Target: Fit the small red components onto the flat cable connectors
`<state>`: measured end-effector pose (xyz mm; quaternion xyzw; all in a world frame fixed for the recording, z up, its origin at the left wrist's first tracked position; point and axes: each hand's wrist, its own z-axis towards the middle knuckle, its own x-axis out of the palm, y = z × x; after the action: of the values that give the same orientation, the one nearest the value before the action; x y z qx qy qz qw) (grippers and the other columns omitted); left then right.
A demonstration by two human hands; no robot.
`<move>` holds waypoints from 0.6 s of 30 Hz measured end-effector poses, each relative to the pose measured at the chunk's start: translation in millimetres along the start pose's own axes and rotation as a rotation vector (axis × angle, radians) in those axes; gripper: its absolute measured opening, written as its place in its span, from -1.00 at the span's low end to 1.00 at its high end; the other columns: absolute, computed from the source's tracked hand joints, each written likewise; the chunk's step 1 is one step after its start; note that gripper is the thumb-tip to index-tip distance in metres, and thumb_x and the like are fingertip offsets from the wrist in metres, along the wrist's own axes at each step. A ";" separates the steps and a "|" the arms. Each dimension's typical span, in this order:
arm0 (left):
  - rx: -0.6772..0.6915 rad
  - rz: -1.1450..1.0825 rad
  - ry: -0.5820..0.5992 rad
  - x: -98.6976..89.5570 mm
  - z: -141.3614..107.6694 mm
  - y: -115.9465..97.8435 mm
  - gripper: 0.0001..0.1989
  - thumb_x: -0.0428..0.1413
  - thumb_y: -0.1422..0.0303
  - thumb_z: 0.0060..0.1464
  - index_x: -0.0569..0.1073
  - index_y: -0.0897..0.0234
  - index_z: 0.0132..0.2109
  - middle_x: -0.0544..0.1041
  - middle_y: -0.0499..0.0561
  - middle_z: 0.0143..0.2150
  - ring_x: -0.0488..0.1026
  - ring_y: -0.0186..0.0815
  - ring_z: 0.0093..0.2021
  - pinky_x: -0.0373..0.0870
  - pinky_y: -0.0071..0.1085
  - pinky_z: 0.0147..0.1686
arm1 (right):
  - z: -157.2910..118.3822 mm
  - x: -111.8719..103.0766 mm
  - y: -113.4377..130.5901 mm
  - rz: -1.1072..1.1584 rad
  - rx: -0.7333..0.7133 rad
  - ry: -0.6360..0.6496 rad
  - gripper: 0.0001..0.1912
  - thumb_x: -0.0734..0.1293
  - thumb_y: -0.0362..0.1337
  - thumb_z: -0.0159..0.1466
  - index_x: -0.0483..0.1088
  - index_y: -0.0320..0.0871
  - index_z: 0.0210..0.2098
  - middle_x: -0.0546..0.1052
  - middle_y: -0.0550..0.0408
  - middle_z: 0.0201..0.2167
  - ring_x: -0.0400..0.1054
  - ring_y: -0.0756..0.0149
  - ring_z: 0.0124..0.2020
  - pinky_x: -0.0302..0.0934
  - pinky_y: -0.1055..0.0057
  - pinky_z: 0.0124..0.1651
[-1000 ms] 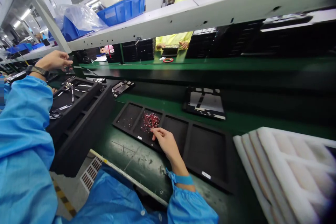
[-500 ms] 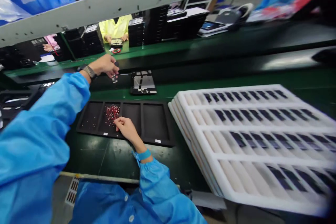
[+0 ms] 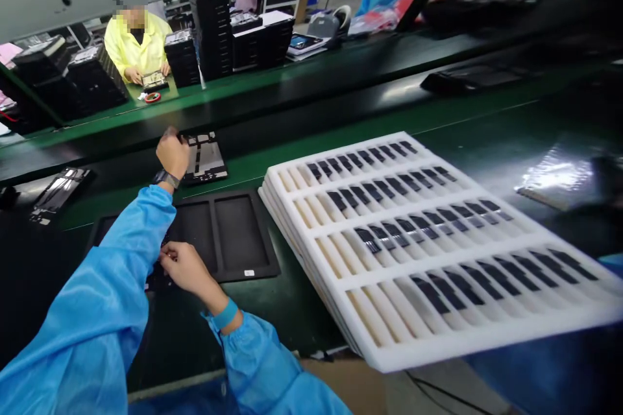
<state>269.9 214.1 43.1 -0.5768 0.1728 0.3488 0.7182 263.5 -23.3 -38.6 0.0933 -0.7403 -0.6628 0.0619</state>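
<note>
Black tray, left end: hidden beneath the left sleeve.
Right fingers, anything held: too small to tell.

Above the black tray, our right hand has free room, but stacked white foam trays block its way rightward.

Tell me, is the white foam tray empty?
Not empty: dark strips lie in slots along all four rows of the white foam tray.

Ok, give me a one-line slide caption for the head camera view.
Left hand raised beside a black-framed panel, right hand at a black tray, stacked white foam trays alongside.
</note>
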 end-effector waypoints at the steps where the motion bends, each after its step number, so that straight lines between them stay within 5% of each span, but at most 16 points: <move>1: 0.103 0.204 0.059 0.6 -5.9 5.0 -0.74 0.06 0.46 0.30 0.52 0.29 0.07 0.55 0.34 0.19 0.42 0.14 0.32 0.34 -0.07 0.26 | -0.4 0.3 -0.3 0.004 0.005 0.008 -0.88 0.36 -0.41 0.30 0.53 -0.15 -0.34 0.50 0.22 -0.58 0.39 0.40 -0.53 0.17 0.51 -0.36; 3: 0.255 0.516 0.224 7.5 -20.9 14.6 -0.73 0.02 0.44 0.33 0.55 0.35 0.04 0.57 0.39 0.12 0.49 0.17 0.22 0.38 -0.06 0.19 | -0.7 0.7 -1.3 0.010 0.002 0.015 -0.87 0.35 -0.40 0.31 0.52 -0.15 -0.36 0.52 0.20 -0.58 0.40 0.38 -0.54 0.18 0.51 -0.37; 5: 0.295 0.591 0.339 18.4 -35.0 20.9 -0.75 0.05 0.36 0.35 0.59 0.37 -0.02 0.59 0.41 0.06 0.52 0.17 0.16 0.41 -0.08 0.12 | 0.4 0.4 -2.4 0.005 -0.005 0.002 -0.85 0.34 -0.39 0.30 0.50 -0.16 -0.40 0.56 0.14 -0.55 0.45 0.34 -0.51 0.20 0.49 -0.36; 8: 0.317 0.551 0.358 25.6 -45.8 17.7 -0.71 0.13 0.20 0.36 0.61 0.35 -0.07 0.60 0.42 0.07 0.51 0.18 0.18 0.43 -0.11 0.10 | 4.6 -1.0 -2.7 -0.006 -0.001 -0.025 -0.83 0.33 -0.41 0.28 0.46 -0.15 -0.44 0.59 0.08 -0.51 0.50 0.27 -0.45 0.21 0.46 -0.35; 10: 0.334 0.470 0.341 13.3 -48.6 9.9 -0.74 0.17 0.22 0.33 0.62 0.33 -0.05 0.61 0.40 0.08 0.50 0.16 0.19 0.43 -0.11 0.12 | 6.6 -1.7 -1.4 0.013 0.004 -0.022 -0.82 0.32 -0.40 0.28 0.44 -0.14 -0.46 0.57 0.10 -0.52 0.48 0.29 -0.46 0.19 0.47 -0.37; 12: 0.325 0.330 0.301 -19.7 -56.6 6.2 -0.78 0.21 0.26 0.29 0.63 0.28 -0.05 0.65 0.31 0.04 0.54 0.11 0.14 0.43 -0.12 0.13 | 5.2 -1.4 0.4 0.048 0.000 -0.016 -0.83 0.31 -0.38 0.28 0.43 -0.13 -0.45 0.52 0.15 -0.56 0.43 0.32 -0.49 0.18 0.48 -0.39; 14: 0.270 0.195 0.221 -75.8 -81.5 13.6 -0.78 0.25 0.21 0.24 0.65 0.21 -0.05 0.69 0.19 -0.05 0.57 0.05 0.06 0.46 -0.14 0.12 | 0.6 0.3 2.0 0.074 -0.014 -0.025 -0.85 0.30 -0.32 0.28 0.44 -0.12 -0.43 0.48 0.18 -0.59 0.38 0.34 -0.51 0.20 0.47 -0.38; 16: 0.147 0.140 0.088 -150.2 -134.5 30.9 -0.69 0.34 0.15 0.11 0.65 0.12 -0.03 0.70 0.09 -0.11 0.58 0.03 0.03 0.51 -0.14 0.06 | -5.1 3.8 3.9 0.062 -0.063 -0.077 -0.81 0.30 -0.19 0.29 0.45 -0.12 -0.40 0.45 0.18 -0.61 0.36 0.31 -0.52 0.22 0.44 -0.37; 18: -0.023 0.152 -0.060 -230.8 -217.1 49.6 -0.60 0.41 0.14 -0.02 0.65 0.04 -0.01 0.71 0.01 -0.17 0.59 0.04 0.00 0.55 -0.12 0.01 | -10.2 10.1 8.8 0.044 -0.118 -0.070 -0.75 0.30 -0.09 0.28 0.48 -0.13 -0.35 0.45 0.15 -0.60 0.37 0.28 -0.50 0.24 0.40 -0.36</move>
<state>107.8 -57.1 98.5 -0.5596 0.1905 0.4212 0.6878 255.3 -34.5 -29.1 0.0500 -0.7035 -0.7067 0.0559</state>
